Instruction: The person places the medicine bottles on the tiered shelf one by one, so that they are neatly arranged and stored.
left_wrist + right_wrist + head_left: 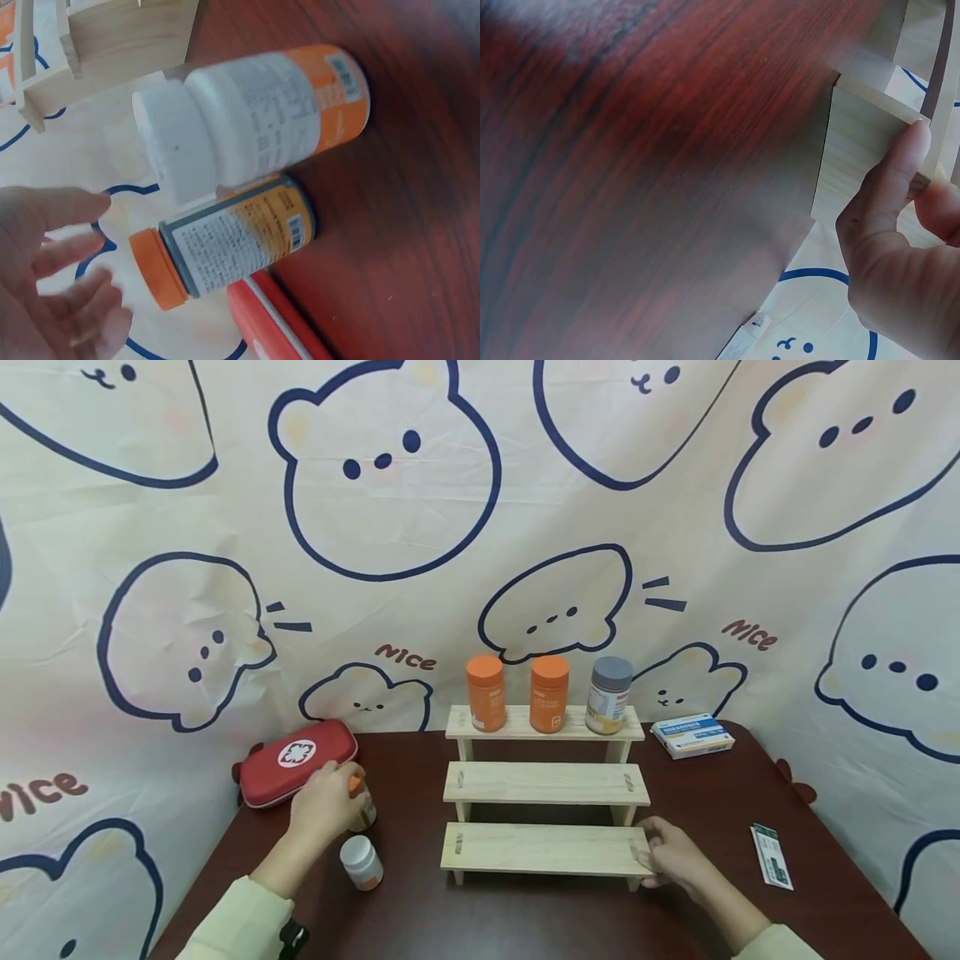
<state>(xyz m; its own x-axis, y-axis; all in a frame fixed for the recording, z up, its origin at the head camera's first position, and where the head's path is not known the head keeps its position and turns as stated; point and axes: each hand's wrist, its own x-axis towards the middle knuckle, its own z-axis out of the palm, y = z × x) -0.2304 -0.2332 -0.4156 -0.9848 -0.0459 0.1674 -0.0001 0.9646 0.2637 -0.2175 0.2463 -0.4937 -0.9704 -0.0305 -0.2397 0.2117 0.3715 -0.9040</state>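
My left hand (326, 797) hovers by the orange-capped bottle (240, 240) on the left of the table; in the left wrist view its loosely bent fingers are apart from the orange cap. In front of that bottle stands a white bottle (362, 864) with a white cap and an orange band low on its label. At the right, my right hand (667, 852) grips the end of the lowest step of a three-step wooden shelf (547, 850). Thumb and fingers pinch the board's edge (881, 97) in the right wrist view.
Two orange bottles (549, 693) and a grey-capped bottle (609, 697) stand on the top step. A red zipped case (300, 762) lies at the back left. On the right are a blue-and-white box (692, 736) and a flat green-and-white packet (772, 857). A patterned curtain (420, 610) hangs behind.
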